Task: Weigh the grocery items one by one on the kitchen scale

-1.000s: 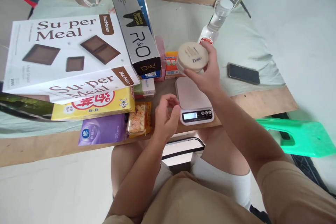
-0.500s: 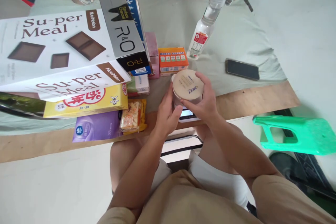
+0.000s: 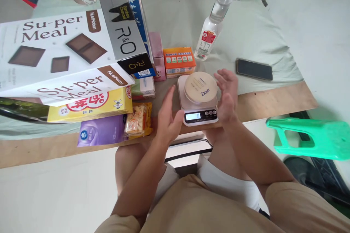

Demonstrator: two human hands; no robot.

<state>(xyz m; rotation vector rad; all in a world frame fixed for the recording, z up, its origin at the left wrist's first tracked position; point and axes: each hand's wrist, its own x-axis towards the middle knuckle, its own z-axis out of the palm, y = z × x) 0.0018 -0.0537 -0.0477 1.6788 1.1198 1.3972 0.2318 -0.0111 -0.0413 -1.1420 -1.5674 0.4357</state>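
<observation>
Cream-lidded Dove jar (image 3: 201, 88) sits flat on the white kitchen scale (image 3: 198, 102), whose lit display (image 3: 193, 116) faces the person; the digits are too small to read. Placing looks done and the reading is what seems left. Both hands are spread wide and hold nothing: the left hand (image 3: 167, 116) at the jar's 8 o'clock, the right hand (image 3: 229, 94) at its 3 o'clock, each just off the scale. At 12 o'clock lies an orange box (image 3: 179, 61), beyond it a clear bottle (image 3: 212, 25). A black phone (image 3: 254, 69) rests toward 2 o'clock. Stacked cartons crowd 9 to 10 o'clock, a snack packet (image 3: 136, 122) nearest. Nothing blocks the display.
</observation>
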